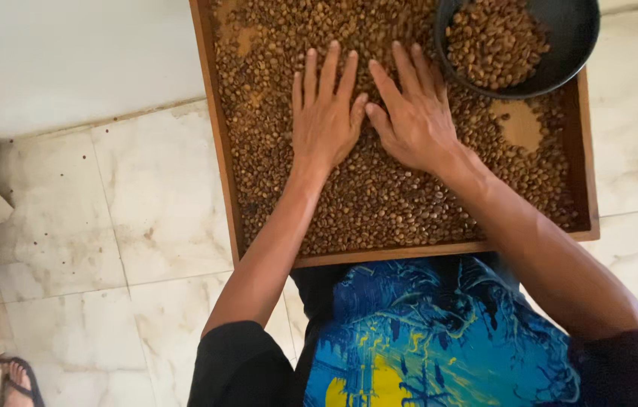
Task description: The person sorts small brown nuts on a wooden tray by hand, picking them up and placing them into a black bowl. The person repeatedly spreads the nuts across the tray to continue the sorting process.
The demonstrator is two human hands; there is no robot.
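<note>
Both hands, left hand (324, 120) and right hand (413, 120), lie flat with fingers spread, holding nothing, on the brown beans (379, 200) in the wooden tray (221, 151). Press lightly and slide slowly, so no beans spill over.

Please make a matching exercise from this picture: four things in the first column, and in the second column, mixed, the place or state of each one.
Things
1. left hand
2. right hand
3. dark bowl
4. wooden tray

Places or states
A. lies on the pale tiled floor, covered with brown beans
B. flat on the beans, beside the tray's middle, far from the bowl
C. stands in the tray's top right corner, partly filled with beans
D. flat on the beans, fingers close to the bowl

Pairs: 1-B, 2-D, 3-C, 4-A
</note>
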